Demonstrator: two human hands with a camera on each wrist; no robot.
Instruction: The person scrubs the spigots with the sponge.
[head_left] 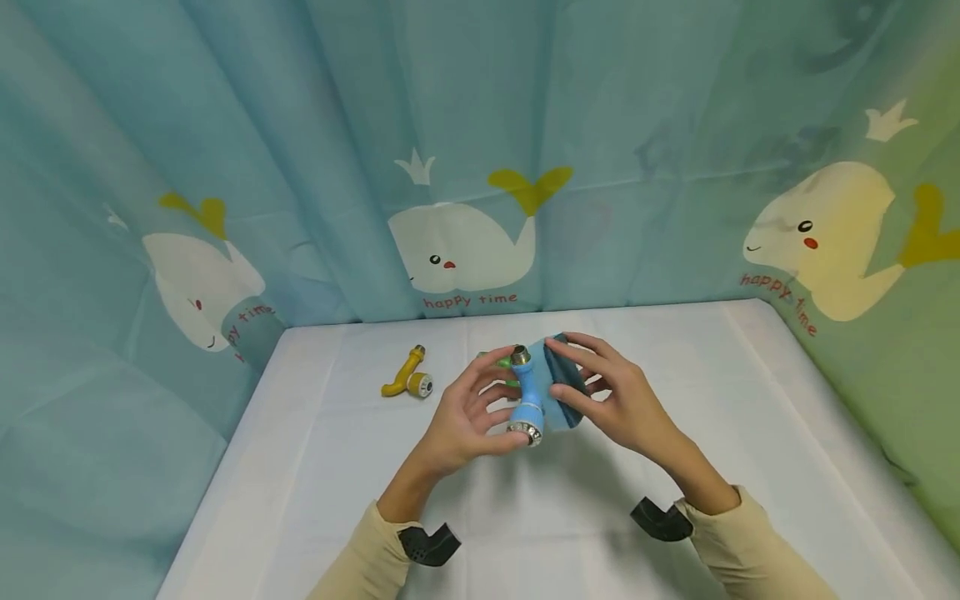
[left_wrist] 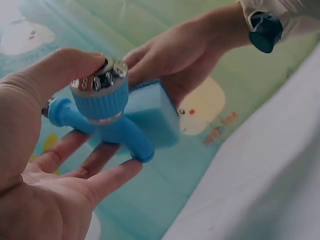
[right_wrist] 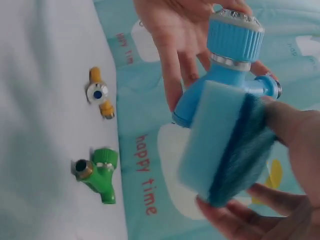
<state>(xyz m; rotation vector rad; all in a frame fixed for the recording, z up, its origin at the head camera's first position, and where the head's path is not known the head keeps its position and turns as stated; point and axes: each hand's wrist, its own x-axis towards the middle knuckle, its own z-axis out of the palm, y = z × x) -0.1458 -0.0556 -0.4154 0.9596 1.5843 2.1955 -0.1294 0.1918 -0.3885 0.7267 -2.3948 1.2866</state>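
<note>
Blue tap (head_left: 527, 396) up in the air over the middle of the table, held between both hands. It looks like light, rigid plastic with a ribbed knob (left_wrist: 100, 90) capped in chrome and a metal threaded end (head_left: 520, 356); smooth body, so probably a bit slippery, and the ribbed knob and the angled spout seem the surest places to hold. Left hand (head_left: 468, 412) has it now, thumb on the knob's cap, fingers curled under the body, a light pinch rather than a fist. Right hand (head_left: 611, 396) presses a blue sponge (right_wrist: 227, 145) flat against the tap's side, fingers and thumb clamped on the sponge's edges; soft foam with a darker scouring face, it should give under pressure. Farther out, a yellow tap (head_left: 408, 379) lies on the white table (head_left: 712, 400) to the left, and a green tap (right_wrist: 97, 172) lies near it, well apart from the hands.
</note>
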